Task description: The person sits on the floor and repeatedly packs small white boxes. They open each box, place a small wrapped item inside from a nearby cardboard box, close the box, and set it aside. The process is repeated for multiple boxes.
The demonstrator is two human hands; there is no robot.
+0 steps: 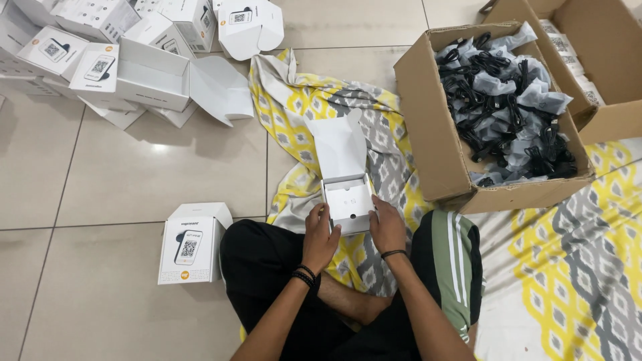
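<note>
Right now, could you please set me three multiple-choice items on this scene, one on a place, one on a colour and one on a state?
1. Where does the small white box held by both hands sit?
A. On the yellow and grey cloth, before the crossed legs
B. Inside the cardboard carton
C. On the bare tiles, far left

2. What colour are the bagged cables in the cardboard carton?
A. Red
B. Black
C. White

3. What state is the held box's lid in?
A. Taped shut
B. Missing
C. Flipped open, standing up

Answers: 1 A, the left hand and right hand flank it over the cloth; 2 B, the coils are dark black; 3 C, the flap rises behind the tray.
</note>
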